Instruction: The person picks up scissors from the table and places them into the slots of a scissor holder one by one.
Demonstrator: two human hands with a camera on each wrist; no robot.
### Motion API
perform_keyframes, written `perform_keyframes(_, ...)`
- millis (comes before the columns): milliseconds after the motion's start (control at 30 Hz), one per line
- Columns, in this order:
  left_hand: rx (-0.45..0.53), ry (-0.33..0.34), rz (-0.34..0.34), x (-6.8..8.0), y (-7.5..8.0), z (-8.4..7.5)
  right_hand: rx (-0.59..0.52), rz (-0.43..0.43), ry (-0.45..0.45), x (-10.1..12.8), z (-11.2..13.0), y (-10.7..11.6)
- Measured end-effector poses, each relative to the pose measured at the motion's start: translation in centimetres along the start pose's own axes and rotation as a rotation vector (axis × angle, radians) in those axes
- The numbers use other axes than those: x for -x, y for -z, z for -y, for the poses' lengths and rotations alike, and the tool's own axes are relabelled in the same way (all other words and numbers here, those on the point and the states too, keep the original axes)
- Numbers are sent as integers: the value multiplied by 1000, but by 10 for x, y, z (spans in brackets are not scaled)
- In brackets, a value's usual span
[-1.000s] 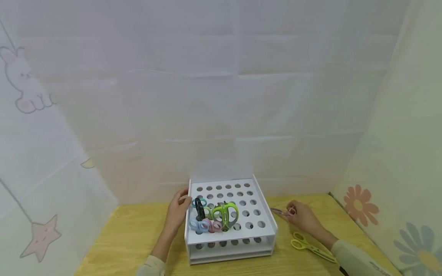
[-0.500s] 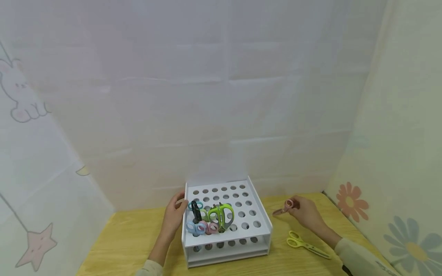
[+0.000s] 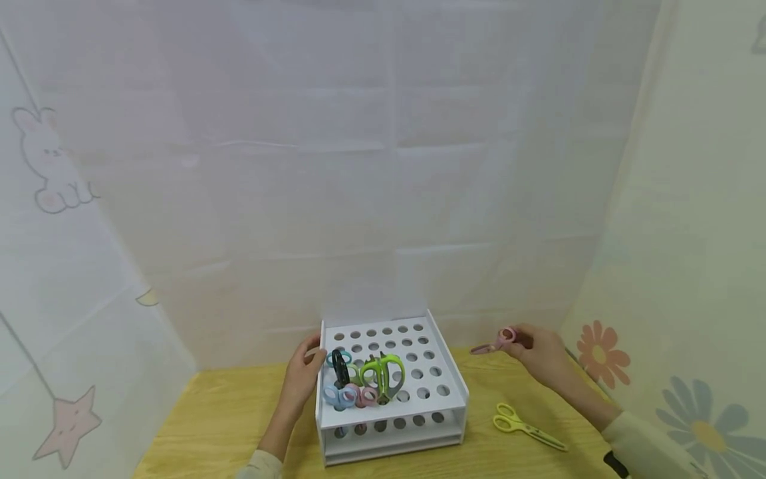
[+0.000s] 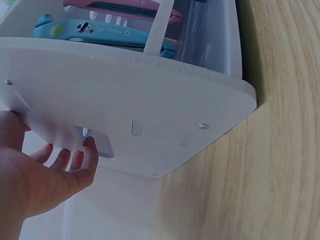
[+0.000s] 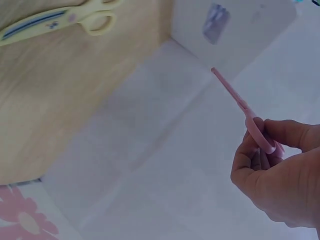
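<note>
A white rack point(image 3: 439, 346) with rows of round holes stands on the wooden table point(image 3: 227, 412). Several scissors stand in its front-left holes, among them a green pair point(image 3: 383, 374) and a black pair point(image 3: 341, 367). My left hand point(image 3: 304, 372) rests against the rack's left wall point(image 4: 135, 115), fingers laid on it. My right hand point(image 3: 538, 356) is raised right of the rack and pinches pink scissors point(image 3: 493, 344) by the handle point(image 5: 262, 137), blade pointing left toward the rack. Yellow scissors point(image 3: 525, 426) lie on the table at the right point(image 5: 55, 20).
White cloth walls close the space behind and at both sides, with rabbit, star and flower prints. The rack has a lower shelf where scissor blades show point(image 4: 100, 32). Bare table lies left of the rack and in front of it.
My right hand has lifted the pink scissors up off the table level and a little to the right. The left hand stays on the rack's side.
</note>
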State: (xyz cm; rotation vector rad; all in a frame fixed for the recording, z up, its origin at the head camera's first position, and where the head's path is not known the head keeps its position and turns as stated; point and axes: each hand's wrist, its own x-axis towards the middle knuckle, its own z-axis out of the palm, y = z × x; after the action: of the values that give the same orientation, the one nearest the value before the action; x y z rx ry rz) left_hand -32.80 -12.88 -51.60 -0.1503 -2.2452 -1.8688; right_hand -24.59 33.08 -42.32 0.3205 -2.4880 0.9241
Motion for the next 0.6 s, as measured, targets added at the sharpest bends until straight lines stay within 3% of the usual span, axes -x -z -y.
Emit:
perform_keyframes(267,3,14,10,0,2,2,-32,-13,28,-4,43,20)
perform_keyframes(600,14,5,9,-2,-1,0,-128,110,170,-3,87,15)
